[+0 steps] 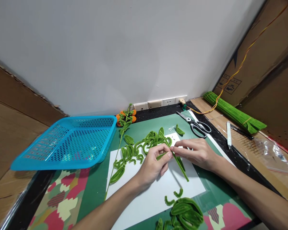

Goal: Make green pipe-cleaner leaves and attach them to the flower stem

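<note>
My left hand (150, 166) pinches a green pipe-cleaner stem (181, 167) between thumb and fingers above a white sheet (144, 195). My right hand (198, 153) meets it from the other side, fingertips pressed together on the same stem. The stem slants from upper left to lower right, with leaf-like loops along it; the exact grip is partly hidden by the fingers. Behind the hands, several green fuzzy leaves and curls (128, 151) lie on the sheet. A bunch of larger green leaves (187, 212) sits at the near edge, two small curls (179, 192) beside it.
A blue perforated basket (105, 153) stands left. A finished-looking green stem (120, 140) lies beside orange flowers (133, 118). Scissors (198, 128) rest back right, near a white cutter (228, 135) and a bundle of green pipe cleaners (232, 110). A yellow-red wire (244, 60) runs to the socket.
</note>
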A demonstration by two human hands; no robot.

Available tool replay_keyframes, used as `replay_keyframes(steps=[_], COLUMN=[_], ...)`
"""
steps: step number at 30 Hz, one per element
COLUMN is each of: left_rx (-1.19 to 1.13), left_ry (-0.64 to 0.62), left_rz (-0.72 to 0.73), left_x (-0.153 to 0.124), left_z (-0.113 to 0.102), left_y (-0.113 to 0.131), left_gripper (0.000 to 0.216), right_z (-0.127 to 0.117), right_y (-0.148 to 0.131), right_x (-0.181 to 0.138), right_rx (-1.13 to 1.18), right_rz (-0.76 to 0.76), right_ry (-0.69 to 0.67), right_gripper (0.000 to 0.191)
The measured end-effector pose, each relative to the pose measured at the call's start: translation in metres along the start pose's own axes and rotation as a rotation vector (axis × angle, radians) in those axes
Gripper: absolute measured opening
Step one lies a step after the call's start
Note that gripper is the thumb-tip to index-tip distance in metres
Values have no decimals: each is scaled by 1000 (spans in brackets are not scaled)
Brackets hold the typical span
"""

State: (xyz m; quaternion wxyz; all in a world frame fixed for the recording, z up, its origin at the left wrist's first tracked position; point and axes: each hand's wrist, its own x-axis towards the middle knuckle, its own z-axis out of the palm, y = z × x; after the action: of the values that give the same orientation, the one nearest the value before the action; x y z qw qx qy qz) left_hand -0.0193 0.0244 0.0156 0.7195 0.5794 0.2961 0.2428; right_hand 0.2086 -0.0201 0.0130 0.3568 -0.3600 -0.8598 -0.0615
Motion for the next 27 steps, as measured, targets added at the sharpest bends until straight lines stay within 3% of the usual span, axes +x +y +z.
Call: replay_keyframes(steps=[12,20,23,27], left_rx=[-30,302,248,-55], left_ry=[28,95,94,-9], left_rz=[-25,158,157,45], left_x=[-3,-14,-14,-11], left_z=[-1,6,10,11], left_y=[1,13,13,10], left_gripper=[31,29,28,35], right_z=[11,10,10,9], right_y=[-2,-8,-13,-15], right_x=[3,7,8,7], right_rx=[74,147,120,90], right_rz=[50,71,54,13], right_ry=[81,156,176,200], right_gripper=[17,18,19,24])
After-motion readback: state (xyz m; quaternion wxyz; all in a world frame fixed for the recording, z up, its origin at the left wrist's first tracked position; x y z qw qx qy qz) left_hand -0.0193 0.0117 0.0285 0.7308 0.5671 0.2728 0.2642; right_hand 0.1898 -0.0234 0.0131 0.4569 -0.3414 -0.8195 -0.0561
